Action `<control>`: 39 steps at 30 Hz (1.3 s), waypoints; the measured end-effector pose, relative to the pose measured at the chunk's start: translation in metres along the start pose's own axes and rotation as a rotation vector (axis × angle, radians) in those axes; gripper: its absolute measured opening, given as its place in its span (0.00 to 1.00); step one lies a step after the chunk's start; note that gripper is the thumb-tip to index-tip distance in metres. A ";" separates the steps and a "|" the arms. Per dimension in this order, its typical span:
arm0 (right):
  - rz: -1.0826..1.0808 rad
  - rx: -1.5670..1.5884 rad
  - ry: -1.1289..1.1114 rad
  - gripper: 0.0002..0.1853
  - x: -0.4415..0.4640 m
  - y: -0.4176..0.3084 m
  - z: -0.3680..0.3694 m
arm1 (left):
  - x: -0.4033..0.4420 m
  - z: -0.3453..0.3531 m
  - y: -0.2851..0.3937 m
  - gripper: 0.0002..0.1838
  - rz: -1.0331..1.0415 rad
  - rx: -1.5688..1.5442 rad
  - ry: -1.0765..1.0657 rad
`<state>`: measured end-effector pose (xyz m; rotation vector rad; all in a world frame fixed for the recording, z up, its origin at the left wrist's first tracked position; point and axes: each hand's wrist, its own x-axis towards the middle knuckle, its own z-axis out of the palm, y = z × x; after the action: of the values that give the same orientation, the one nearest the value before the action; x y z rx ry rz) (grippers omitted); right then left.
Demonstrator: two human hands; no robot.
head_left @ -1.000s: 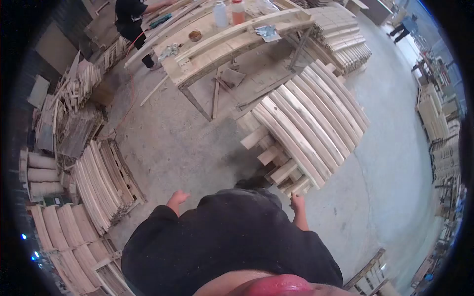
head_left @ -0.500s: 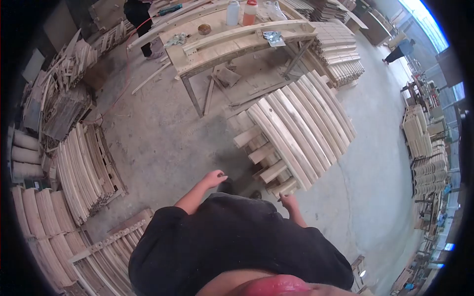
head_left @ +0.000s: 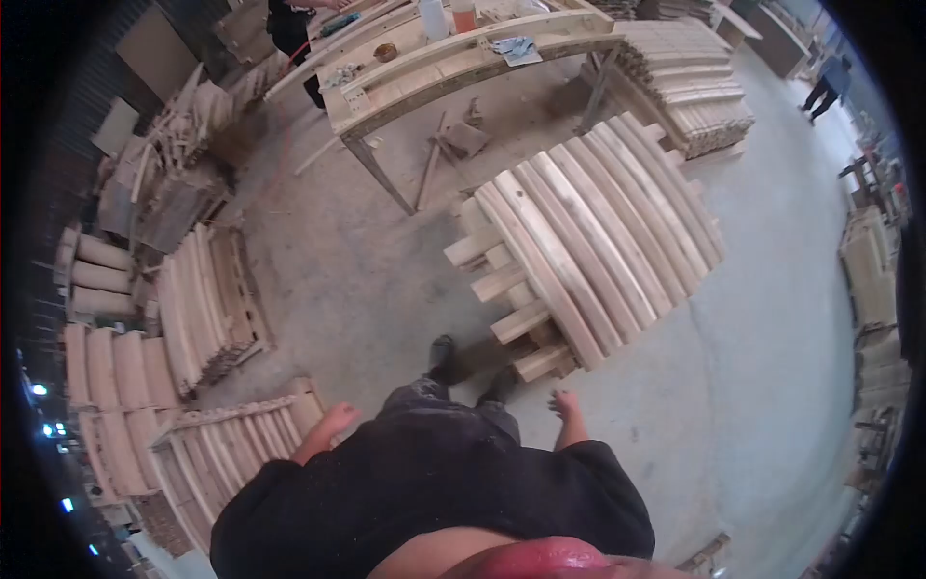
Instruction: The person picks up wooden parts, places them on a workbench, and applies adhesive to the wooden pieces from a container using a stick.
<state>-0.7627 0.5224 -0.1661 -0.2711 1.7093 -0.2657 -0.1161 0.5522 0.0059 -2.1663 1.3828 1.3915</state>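
My left hand (head_left: pixel 338 421) hangs low at my left side, blurred and near the end of a slatted wooden stack (head_left: pixel 227 444); its fingers do not show clearly. My right hand (head_left: pixel 563 402) is on the right with its fingers apart and nothing in it. Just beyond it stands a pile of curved wooden slats (head_left: pixel 588 232), laid side by side on crosswise wooden blocks (head_left: pixel 521 321). The nearest block ends a little above my right hand, apart from it.
A wooden workbench (head_left: pixel 424 92) bears a small bowl (head_left: pixel 385 52), bottles and a cloth (head_left: pixel 514 46). More curved slats (head_left: pixel 198 309) are stacked at left, others (head_left: pixel 685 77) at back right. One person (head_left: pixel 828 85) stands far right; another (head_left: pixel 289 34) is behind the bench.
My left hand has dropped back and to the left, and my right hand has spread its fingers beside the slat pile. My view has shifted; my feet now show more fully.
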 end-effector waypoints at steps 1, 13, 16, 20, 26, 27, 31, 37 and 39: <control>0.051 0.002 0.012 0.20 0.023 0.026 -0.011 | -0.021 0.005 -0.022 0.29 0.083 0.017 -0.105; 0.051 0.130 -0.042 0.23 0.032 -0.011 -0.015 | -0.162 0.018 0.072 0.29 -0.172 -0.146 0.100; -0.106 -0.095 -0.112 0.26 0.043 -0.018 -0.005 | -0.147 0.020 0.089 0.30 -0.171 -0.188 0.124; -0.054 -0.267 -0.238 0.28 0.061 -0.014 0.017 | -0.131 0.013 0.137 0.31 -0.152 -0.195 0.109; -0.013 -0.144 -0.202 0.27 -0.018 -0.051 0.020 | -0.130 0.025 0.154 0.32 -0.022 -0.226 0.194; -0.028 -0.139 -0.180 0.26 -0.010 -0.046 0.019 | -0.132 0.026 0.154 0.32 -0.021 -0.232 0.200; -0.036 -0.106 -0.194 0.25 -0.008 -0.048 0.008 | -0.128 0.051 0.109 0.31 -0.026 -0.223 0.210; -0.131 -0.118 -0.122 0.23 0.003 -0.067 -0.024 | -0.088 0.105 -0.010 0.30 -0.056 -0.085 -0.035; -0.150 -0.084 -0.098 0.23 0.003 -0.067 -0.034 | -0.088 0.107 -0.004 0.30 -0.053 -0.036 -0.044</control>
<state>-0.7946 0.4587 -0.1421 -0.4677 1.6073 -0.2865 -0.1863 0.6710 0.0185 -2.1642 1.2853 1.4463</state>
